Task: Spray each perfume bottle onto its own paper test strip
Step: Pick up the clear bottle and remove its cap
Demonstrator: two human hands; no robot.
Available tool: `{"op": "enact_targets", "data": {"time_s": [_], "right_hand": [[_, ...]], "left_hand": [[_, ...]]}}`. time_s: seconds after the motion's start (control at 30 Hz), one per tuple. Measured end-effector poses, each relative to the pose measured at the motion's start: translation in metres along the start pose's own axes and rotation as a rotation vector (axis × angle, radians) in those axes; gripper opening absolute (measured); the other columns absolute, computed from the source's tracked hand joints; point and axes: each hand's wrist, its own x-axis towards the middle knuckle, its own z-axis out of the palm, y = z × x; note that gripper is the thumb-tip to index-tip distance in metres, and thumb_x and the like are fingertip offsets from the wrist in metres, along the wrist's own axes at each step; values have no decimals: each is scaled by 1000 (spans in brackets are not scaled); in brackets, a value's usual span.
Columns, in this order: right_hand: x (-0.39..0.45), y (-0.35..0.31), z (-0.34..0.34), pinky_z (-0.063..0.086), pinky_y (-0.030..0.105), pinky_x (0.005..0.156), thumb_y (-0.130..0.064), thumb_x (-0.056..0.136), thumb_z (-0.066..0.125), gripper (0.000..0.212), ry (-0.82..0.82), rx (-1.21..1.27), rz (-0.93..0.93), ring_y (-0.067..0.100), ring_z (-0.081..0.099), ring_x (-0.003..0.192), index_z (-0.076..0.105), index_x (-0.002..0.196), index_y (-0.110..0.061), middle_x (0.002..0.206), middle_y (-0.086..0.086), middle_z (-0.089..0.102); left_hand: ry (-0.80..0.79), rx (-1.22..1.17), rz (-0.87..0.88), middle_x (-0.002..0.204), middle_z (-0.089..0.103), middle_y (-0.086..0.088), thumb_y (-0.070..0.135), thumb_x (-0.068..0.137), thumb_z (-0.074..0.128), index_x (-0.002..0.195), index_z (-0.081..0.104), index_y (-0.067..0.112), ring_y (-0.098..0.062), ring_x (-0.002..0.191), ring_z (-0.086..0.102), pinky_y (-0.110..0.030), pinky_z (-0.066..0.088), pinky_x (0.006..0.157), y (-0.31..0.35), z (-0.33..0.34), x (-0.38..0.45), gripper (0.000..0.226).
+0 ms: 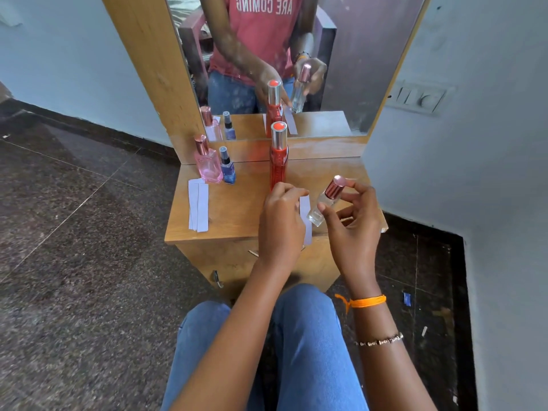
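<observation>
From the head view, the right hand [353, 229] holds a clear bottle [321, 203] tilted, cap up and away to the right. The left hand [280, 221] pinches a paper strip [305, 216] lying lengthwise just left of the bottle's base, touching or nearly so.

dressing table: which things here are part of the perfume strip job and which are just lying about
Part of the job:
clear bottle in the right hand
single paper strip under the left hand
tall red bottle
pink bottle
small blue bottle
spare strips

Just lying about:
mirror
wall switch plate
scraps on the floor
</observation>
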Motion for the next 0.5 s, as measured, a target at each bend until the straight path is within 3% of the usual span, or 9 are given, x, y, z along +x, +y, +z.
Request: {"op": "enact_targets", "data": {"time_s": [0.1, 0.17, 0.23, 0.33, 0.43, 0.5], "right_hand": [[1, -4, -3, 42, 13, 62, -3, 79, 72, 41, -100, 107, 33, 1, 55, 69, 50, 113, -12, 97, -14, 63], [1, -7, -4, 45, 20, 65, -5, 79, 73, 41, -202, 176, 82, 5, 56, 71, 49, 112, -12, 97, -5, 66], [1, -9, -4, 45, 22, 66, -4, 79, 73, 38, -275, 222, 116, 6, 55, 71, 51, 109, -13, 95, 6, 66], [0, -15, -7, 48, 19, 68, -4, 78, 73, 38, -368, 263, 132, 7, 57, 75, 56, 111, -11, 94, 17, 65], [-3, -21, -10, 52, 23, 78, -5, 81, 71, 39, -406, 321, 179, 14, 62, 85, 57, 116, -13, 104, 10, 69], [-6, -27, -8, 54, 30, 83, -11, 83, 70, 30, -332, 341, 181, 18, 65, 91, 59, 111, -18, 109, 5, 68]], "left_hand": [[-119, -303, -93, 112, 65, 0, 9, 95, 45, 114, 65, 15, -7, 103, 58, -5, 40, 81, 6, -14, -2, 28], [-289, -539, -192, 111, 67, 6, 21, 96, 48, 118, 62, 26, -2, 106, 59, -10, 45, 85, 8, -24, -6, 26], [-361, -621, -245, 107, 69, 9, 28, 93, 53, 118, 61, 33, -2, 105, 61, -13, 50, 79, 7, -30, -10, 26], [-349, -644, -275, 100, 71, 7, 26, 91, 56, 121, 61, 26, -3, 101, 63, -17, 50, 82, 3, -40, -13, 30], [-272, -623, -268, 110, 69, 3, 27, 89, 60, 119, 63, 22, -9, 106, 63, -29, 51, 91, 3, -47, -16, 31], [-187, -554, -227, 107, 69, 4, 24, 87, 63, 113, 66, 23, -11, 102, 63, -31, 52, 89, 5, -51, -17, 26]]}}
